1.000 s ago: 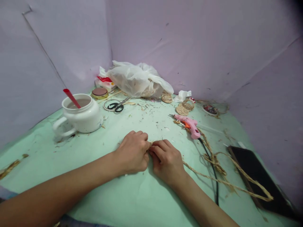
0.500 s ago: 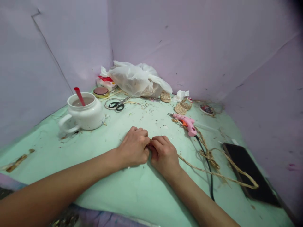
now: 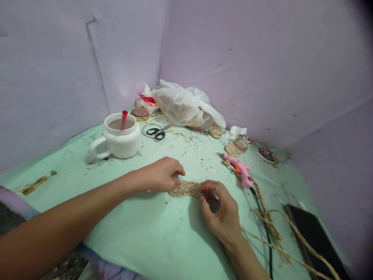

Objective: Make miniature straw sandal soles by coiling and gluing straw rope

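A flat oval piece of coiled twine [image 3: 189, 189], straw-coloured and laid in parallel rows, lies on the table between my hands. My right hand [image 3: 223, 210] grips its right end between thumb and fingertips. Over the left end hovers my left hand [image 3: 163, 174], thumb tip close to the piece and a gap showing between thumb and forefinger. A loose length of twine [image 3: 272, 245] runs from behind my right hand toward the right. To the right of the piece rests a pink glue gun [image 3: 240, 169] with an orange trigger.
A white mug [image 3: 124, 142] with a red straw stands at left, scissors [image 3: 157, 133] behind it. A white plastic bag [image 3: 186, 105] fills the back corner. Small coiled pieces [image 3: 233, 148] lie at the back right. A black phone [image 3: 313, 237] and the glue gun's cord [image 3: 265, 225] are at right.
My hands, pressed together before, have moved apart, and the coiled twine piece now shows between them. The view has shifted, so everything appears further right.
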Demonstrator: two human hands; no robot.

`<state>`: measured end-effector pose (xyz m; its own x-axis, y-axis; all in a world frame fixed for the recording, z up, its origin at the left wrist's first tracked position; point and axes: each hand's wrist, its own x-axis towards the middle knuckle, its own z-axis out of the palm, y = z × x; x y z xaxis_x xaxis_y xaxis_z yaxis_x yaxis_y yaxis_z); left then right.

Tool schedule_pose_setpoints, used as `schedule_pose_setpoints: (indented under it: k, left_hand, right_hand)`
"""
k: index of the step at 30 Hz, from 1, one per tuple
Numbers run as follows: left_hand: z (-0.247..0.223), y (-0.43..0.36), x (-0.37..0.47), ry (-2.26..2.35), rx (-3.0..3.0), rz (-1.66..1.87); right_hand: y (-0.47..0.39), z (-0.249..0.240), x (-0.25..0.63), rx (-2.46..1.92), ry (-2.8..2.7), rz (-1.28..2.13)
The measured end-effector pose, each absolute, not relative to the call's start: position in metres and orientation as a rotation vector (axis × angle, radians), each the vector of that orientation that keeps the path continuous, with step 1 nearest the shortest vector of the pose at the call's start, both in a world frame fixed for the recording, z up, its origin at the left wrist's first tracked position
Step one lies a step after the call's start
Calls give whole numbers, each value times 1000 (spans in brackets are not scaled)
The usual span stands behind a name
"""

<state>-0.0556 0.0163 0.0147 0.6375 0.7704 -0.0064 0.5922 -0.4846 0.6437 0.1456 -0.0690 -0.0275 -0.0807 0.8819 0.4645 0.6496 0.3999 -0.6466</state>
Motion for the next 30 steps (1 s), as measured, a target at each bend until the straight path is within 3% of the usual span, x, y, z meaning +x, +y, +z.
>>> schedule_pose_setpoints:
  k: [9, 16, 21, 30]
  left_hand:
    - [17, 15, -53, 1177, 2139, 460]
    - [19, 9, -45, 1185, 2048, 555]
    - [19, 7, -45, 1272, 2048, 715]
    - [9, 1, -37, 1351, 2039, 669]
  right_hand:
    - [-64, -23, 156, -1503, -1563, 122]
    - [-61, -15, 178, -1665, -1616, 352]
    - [-62, -9, 177, -1658, -1728, 303]
    - [-67, 30, 194, -1704, -1296, 100]
